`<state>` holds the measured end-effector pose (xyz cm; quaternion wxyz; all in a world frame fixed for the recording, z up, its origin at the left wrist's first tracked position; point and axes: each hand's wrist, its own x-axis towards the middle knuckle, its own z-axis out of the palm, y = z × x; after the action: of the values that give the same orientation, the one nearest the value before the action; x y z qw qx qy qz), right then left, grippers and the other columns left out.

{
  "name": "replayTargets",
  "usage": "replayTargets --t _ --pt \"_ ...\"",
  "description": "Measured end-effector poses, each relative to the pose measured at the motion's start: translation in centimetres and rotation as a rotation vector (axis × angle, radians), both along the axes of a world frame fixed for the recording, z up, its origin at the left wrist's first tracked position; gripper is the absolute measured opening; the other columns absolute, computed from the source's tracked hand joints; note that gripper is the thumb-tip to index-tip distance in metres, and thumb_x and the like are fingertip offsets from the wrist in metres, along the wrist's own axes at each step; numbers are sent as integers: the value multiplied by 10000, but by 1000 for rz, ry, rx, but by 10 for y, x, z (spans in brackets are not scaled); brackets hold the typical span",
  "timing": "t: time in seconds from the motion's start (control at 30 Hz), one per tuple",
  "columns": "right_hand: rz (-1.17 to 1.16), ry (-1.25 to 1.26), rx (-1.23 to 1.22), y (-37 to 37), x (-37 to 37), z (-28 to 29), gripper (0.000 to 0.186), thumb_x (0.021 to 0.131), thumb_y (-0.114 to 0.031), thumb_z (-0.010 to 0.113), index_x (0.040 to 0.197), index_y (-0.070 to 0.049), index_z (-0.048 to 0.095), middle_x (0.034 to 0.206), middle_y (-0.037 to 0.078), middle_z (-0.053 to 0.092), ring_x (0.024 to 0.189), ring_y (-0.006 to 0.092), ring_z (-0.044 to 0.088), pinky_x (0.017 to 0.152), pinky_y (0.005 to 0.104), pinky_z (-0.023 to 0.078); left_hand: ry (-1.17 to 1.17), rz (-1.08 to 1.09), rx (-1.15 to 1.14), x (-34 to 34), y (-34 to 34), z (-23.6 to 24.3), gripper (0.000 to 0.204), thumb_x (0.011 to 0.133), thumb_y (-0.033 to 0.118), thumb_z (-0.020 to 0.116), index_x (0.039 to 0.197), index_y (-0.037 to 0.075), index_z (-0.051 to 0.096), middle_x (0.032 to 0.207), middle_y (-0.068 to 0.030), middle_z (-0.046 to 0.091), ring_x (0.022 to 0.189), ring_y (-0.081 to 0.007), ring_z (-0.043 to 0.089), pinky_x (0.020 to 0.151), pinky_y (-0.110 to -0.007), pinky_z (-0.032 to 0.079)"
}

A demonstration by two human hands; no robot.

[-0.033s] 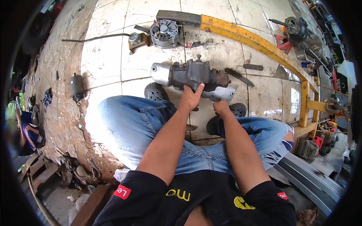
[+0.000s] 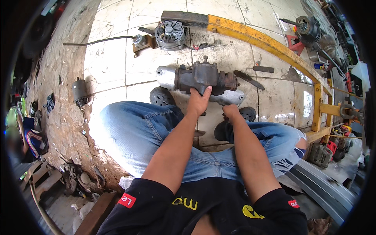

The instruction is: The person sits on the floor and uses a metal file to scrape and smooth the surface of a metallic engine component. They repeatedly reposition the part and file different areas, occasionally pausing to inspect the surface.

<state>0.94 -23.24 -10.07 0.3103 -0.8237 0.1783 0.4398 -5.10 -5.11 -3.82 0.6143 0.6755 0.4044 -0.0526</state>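
We touch grimy, dark, silver-ended housing [image 2: 201, 77]: left hand [image 2: 199, 102], thumb and forefinger spread; right hand [image 2: 232, 111] curled nearby, contents unclear. Tile [image 2: 235, 56] separates housing from yellow beam [image 2: 250, 38].

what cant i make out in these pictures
All in the head view:
- Whatever the right hand may hold: curled fingers hide it.
- The dark housing's underside: turned from the camera.
- Part of the right shoe: behind the right forearm.
- Far-left clutter: lost in the dark fisheye rim.

Stained floor tiles [image 2: 107, 64] carry an alternator [image 2: 171, 34], a bracket [image 2: 143, 43] with a long rod [image 2: 98, 40], a brush [image 2: 248, 79], and a dark gearbox [image 2: 201, 74] touching silver metal parts [image 2: 166, 77]
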Motion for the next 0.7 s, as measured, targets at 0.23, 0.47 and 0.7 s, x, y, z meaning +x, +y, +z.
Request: replayTargets --t 0.23,0.47,0.7 --pt "-760 203 436 27 8 21 412 813 26 461 1218 -44 493 1195 122 481 962 260 552 830 501 533 77 126 232 6 -13 25 687 831 538 617 1179 -42 499 1075 -284 625 1020 -437 597 895 -439 449" --pt "-733 215 570 33 35 17 556 761 101 438 1291 -60 387 1211 122 478 1015 255 557 823 519 524 -21 210 266 19 -11 3 647 847 518 613 1121 -58 510 911 -243 658 836 -369 661 746 -423 506" --pt "-249 -19 311 21 48 14 563 802 -33 466 1361 -38 396 1284 201 530 1077 348 599 835 449 520 -7 239 103 49 -4 29 655 859 537 600 1082 -65 471 680 -131 585 454 -202 576 420 -332 448"
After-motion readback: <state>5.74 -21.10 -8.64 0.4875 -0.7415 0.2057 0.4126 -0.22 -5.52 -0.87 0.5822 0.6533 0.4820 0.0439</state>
